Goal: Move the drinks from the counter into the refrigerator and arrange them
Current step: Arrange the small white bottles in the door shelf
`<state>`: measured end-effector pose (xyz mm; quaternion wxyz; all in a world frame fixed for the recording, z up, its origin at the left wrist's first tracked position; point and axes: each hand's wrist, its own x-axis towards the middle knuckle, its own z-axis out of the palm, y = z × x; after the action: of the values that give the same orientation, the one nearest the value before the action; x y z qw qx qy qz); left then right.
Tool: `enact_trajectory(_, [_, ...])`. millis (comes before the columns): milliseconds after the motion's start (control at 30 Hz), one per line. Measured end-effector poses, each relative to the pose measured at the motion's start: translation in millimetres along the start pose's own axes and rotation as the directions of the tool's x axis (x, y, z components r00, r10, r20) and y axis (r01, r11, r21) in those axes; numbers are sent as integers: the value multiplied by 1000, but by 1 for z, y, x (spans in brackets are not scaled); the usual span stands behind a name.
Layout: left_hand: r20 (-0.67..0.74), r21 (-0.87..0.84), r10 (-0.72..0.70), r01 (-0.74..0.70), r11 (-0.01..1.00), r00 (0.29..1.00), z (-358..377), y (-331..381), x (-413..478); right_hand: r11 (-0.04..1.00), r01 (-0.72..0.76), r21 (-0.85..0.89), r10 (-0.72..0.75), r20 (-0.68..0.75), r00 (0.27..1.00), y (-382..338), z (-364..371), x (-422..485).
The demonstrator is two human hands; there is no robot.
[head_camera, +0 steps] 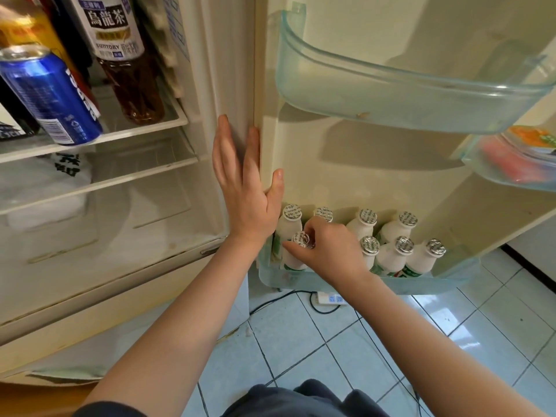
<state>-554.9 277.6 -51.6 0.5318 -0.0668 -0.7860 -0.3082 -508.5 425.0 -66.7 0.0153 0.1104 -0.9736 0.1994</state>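
- The right grip (328,248) is pinching the foil cap of a white bottle (293,260), fingers curling round it.
- That bottle is standing upright at the left end of the bottom bin (285,279) on the door (346,164), in the front row.
- Seven more bottles (391,257) are standing in the same bin, four along the back and three at the front right.
- The left grip (240,182) is lying released, fingers straight, flat against the seam where the door is meeting the fridge body.
- A blue can (48,94) and a tea bottle (120,55) are standing on a shelf (144,129) inside, the can at its front edge.
- A power strip (329,298) is lying on the tiled floor (391,341) below the bin.
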Motion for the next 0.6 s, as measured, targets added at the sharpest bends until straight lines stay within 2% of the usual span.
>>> enact_trajectory(133, [2, -1, -5, 5, 1000, 1000, -1, 1, 1, 999, -36, 20, 36, 21, 999, 1, 6, -2])
enact_trajectory(300, [10, -12, -16, 16, 1000, 1000, -4, 5, 2, 999, 21, 25, -23, 70, 997, 6, 2, -2])
enact_trajectory(600, [9, -15, -20, 20, 1000, 1000, -4, 6, 3, 998, 39, 52, -43, 67, 997, -9, 7, -1])
